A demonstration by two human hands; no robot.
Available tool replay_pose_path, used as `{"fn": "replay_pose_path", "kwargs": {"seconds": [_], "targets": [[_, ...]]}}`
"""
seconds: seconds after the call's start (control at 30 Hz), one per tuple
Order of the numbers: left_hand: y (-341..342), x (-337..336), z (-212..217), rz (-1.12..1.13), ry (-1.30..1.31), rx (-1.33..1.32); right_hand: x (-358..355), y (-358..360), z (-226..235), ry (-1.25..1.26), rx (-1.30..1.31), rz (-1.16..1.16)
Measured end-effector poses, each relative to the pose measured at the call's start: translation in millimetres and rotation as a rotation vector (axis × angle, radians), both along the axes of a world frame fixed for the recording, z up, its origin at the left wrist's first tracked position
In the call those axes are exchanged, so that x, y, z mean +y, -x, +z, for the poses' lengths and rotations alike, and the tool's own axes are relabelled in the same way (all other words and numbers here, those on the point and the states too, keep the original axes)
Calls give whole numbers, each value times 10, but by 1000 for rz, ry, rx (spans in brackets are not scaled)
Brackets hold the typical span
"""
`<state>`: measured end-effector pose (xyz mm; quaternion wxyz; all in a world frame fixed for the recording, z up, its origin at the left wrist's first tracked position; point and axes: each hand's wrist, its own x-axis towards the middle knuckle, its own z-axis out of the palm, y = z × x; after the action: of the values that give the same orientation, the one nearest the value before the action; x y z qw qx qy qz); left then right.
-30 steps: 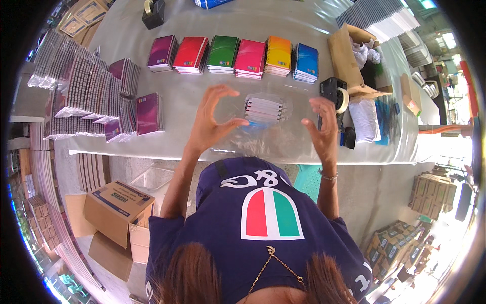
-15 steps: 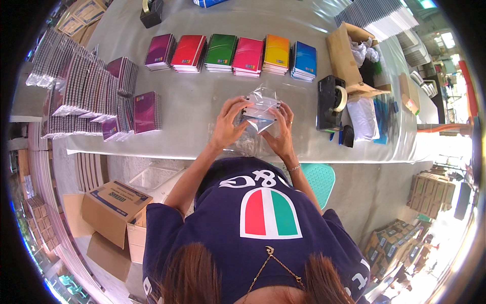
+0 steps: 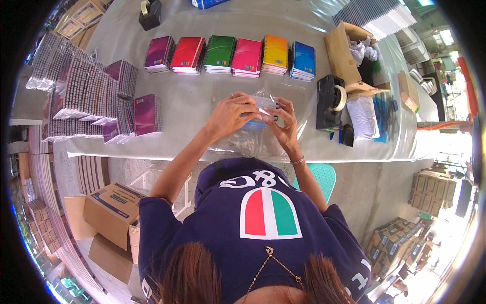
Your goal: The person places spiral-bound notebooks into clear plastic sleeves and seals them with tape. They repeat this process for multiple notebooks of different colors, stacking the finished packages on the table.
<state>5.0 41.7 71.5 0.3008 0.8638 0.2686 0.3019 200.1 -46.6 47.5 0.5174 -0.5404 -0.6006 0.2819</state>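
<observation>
Film [image 3: 244, 145], clear and crinkled, lies nearest the worker on the grey tabletop [image 3: 177, 137]. Just beyond, the left hand [image 3: 238, 112], fingers half bent, has moved from the side of a film-wrapped bundle [image 3: 265, 102] to lie across it, its grip hidden, while the right hand [image 3: 283, 119], partly curled, holds the right end, suggesting the wrapping is being folded or pressed down. Farther off stand six notebook stacks [image 3: 219, 52], then a tape dispenser [image 3: 150, 15].
</observation>
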Motion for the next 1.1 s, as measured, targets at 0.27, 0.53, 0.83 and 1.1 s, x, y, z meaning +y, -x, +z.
{"fn": "replay_pose_path", "kwargs": {"seconds": [0.27,0.53,0.83,1.1], "targets": [[-298,-55,-90,371,118,-402,193,-100,-48,125,169,13],[-259,28,-218,-1,937,-421,374,-183,135,274,275,150],[-234,104,-306,0,1033,-399,630,-108,984,-16,253,35],[-242,115,-314,-19,1068,-433,636,-255,640,171,290,123]]}}
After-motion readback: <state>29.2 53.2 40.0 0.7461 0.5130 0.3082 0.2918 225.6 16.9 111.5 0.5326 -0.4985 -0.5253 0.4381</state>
